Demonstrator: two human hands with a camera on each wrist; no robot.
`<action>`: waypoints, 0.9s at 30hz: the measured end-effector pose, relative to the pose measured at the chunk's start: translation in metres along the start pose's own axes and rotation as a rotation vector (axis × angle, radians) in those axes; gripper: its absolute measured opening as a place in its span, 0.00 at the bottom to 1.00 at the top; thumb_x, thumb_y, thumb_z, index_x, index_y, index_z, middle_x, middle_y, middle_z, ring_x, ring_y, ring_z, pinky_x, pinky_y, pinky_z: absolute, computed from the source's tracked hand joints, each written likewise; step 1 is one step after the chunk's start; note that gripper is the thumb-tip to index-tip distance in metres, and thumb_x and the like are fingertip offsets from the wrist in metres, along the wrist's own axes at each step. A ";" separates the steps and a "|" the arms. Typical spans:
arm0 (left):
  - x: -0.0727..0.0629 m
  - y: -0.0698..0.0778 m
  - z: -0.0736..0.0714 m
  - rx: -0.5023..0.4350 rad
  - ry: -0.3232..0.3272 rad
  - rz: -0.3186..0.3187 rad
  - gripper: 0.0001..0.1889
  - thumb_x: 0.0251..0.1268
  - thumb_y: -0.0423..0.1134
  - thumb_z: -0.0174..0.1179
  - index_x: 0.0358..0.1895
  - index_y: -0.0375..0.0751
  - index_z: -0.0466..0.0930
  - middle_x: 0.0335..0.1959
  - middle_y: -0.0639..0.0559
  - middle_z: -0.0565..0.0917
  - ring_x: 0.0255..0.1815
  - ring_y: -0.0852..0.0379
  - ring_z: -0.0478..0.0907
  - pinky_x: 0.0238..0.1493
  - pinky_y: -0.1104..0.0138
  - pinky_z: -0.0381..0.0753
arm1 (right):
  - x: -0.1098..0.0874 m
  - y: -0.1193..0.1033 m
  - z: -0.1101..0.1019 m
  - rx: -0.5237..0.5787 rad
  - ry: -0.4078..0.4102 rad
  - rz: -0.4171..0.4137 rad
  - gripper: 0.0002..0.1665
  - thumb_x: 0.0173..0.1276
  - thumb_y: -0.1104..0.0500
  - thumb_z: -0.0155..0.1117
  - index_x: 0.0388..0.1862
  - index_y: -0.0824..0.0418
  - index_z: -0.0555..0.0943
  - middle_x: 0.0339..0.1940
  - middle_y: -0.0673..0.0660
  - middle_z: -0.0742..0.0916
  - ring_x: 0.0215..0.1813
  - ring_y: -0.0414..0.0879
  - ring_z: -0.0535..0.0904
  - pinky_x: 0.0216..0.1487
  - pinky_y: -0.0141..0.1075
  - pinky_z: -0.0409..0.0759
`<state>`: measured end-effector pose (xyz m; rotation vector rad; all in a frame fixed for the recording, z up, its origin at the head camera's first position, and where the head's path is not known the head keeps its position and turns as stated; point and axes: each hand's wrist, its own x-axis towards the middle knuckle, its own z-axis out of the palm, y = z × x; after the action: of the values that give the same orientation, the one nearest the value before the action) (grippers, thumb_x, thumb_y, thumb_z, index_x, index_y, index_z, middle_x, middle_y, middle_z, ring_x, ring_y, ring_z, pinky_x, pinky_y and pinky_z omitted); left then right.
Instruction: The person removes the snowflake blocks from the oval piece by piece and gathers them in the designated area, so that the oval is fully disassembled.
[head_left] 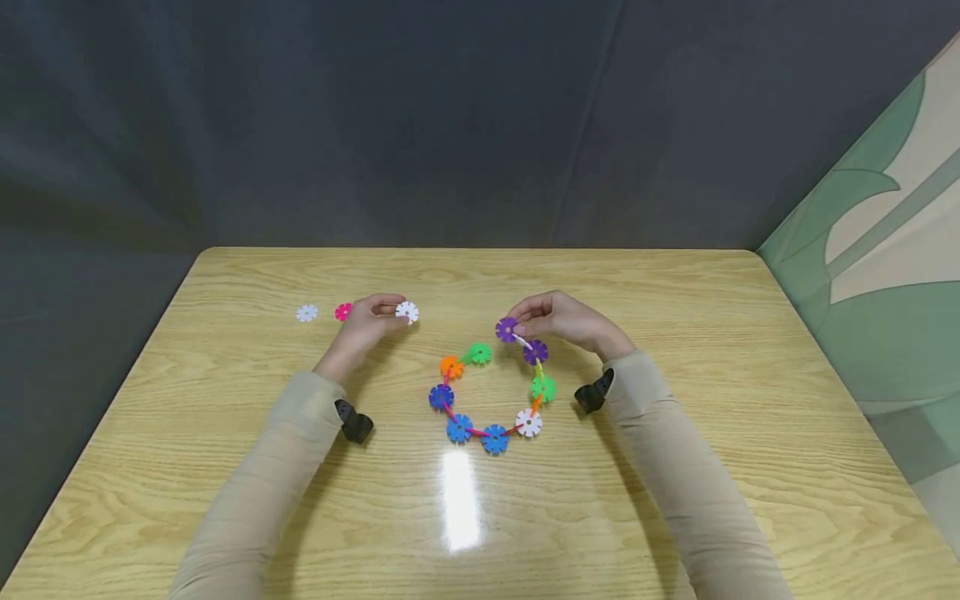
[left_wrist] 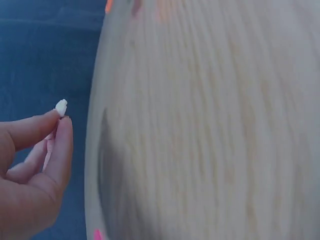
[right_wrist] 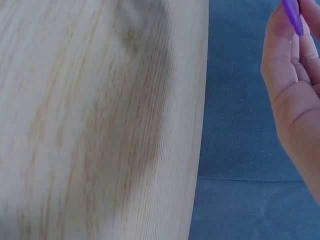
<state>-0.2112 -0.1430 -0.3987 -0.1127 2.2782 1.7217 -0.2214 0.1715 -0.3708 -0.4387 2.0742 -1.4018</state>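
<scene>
Head view: held white disc (head_left: 407,310) left of the purple disc (head_left: 506,330), slightly farther.
Left hand (head_left: 366,323) pinches the former; right hand (head_left: 561,319) pinches the latter, at the chain's (head_left: 495,439) end.

I watch both arms from my end. Left arm (head_left: 262,475), sleeved to wrist, reaches in from near left, slanting far and right. Right arm (head_left: 686,467), sleeved likewise, mirrors it from near right, slanting far and left. Left hand (head_left: 369,323) raised, thumb (left_wrist: 61,152) and fingers (left_wrist: 31,131) meeting in pinch, tips toward right. Right hand (head_left: 564,322) also raised, fingers bent, tips pinched and toward left. Hands well apart, facing each other.
</scene>
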 end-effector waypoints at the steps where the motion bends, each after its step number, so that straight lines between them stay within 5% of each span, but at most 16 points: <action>1: 0.001 -0.001 -0.001 -0.009 0.015 -0.009 0.24 0.66 0.29 0.56 0.66 0.30 0.66 0.56 0.38 0.72 0.50 0.56 0.73 0.59 0.64 0.79 | 0.000 0.000 0.000 0.011 0.001 -0.002 0.17 0.68 0.66 0.58 0.54 0.73 0.76 0.34 0.41 0.85 0.38 0.34 0.80 0.47 0.29 0.80; 12: 0.009 -0.012 -0.018 0.068 0.237 0.003 0.15 0.66 0.30 0.58 0.54 0.27 0.76 0.38 0.51 0.79 0.33 0.70 0.72 0.40 0.79 0.78 | 0.001 0.001 0.000 0.013 0.044 -0.040 0.13 0.70 0.64 0.57 0.51 0.69 0.76 0.31 0.44 0.83 0.34 0.35 0.76 0.39 0.30 0.76; 20: 0.010 -0.013 -0.023 0.118 0.276 -0.016 0.17 0.64 0.26 0.56 0.56 0.26 0.75 0.52 0.34 0.78 0.42 0.61 0.74 0.37 0.81 0.77 | 0.003 0.000 0.000 -0.011 0.075 -0.020 0.17 0.71 0.60 0.57 0.55 0.67 0.77 0.35 0.44 0.84 0.40 0.37 0.79 0.48 0.31 0.77; 27: 0.011 -0.015 -0.026 0.180 0.291 -0.011 0.18 0.63 0.25 0.56 0.57 0.26 0.74 0.53 0.32 0.77 0.50 0.51 0.75 0.42 0.78 0.79 | 0.003 0.000 0.002 -0.001 0.085 -0.022 0.18 0.71 0.60 0.58 0.56 0.68 0.77 0.34 0.43 0.84 0.41 0.37 0.79 0.48 0.31 0.78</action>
<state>-0.2225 -0.1711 -0.4085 -0.3580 2.6214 1.5727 -0.2230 0.1683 -0.3719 -0.4094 2.1439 -1.4556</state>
